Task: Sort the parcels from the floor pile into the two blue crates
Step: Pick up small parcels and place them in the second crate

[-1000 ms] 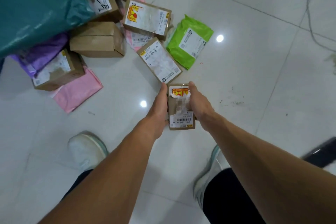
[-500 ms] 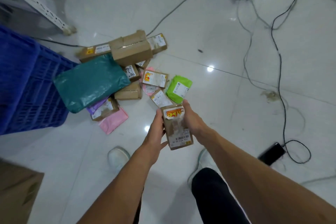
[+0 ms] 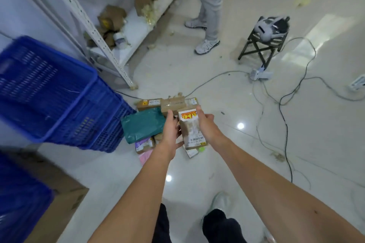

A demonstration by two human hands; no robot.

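Note:
I hold a small brown cardboard parcel (image 3: 192, 129) with a white label and a red-yellow sticker, lifted above the floor pile. My right hand (image 3: 205, 124) grips its right edge and my left hand (image 3: 171, 128) its left edge. Below and behind lies the floor pile (image 3: 154, 116): a teal bag (image 3: 142, 124), brown boxes, a purple parcel and a pink bag, partly hidden by my hands. One blue crate (image 3: 51, 92) stands to the left, its inside showing no parcels. A second blue crate (image 3: 21, 199) shows at the lower left edge.
A flat cardboard sheet (image 3: 65, 199) lies under the near crate. A white metal rack (image 3: 110, 31) with boxes stands behind. Another person's legs (image 3: 209, 6) are at the back. A small stool (image 3: 262, 43) and loose cables (image 3: 284, 116) cross the floor on the right.
I have straightened up and lifted the parcel well above the floor with both hands; the view rose and now takes in the crates, the rack and the far room.

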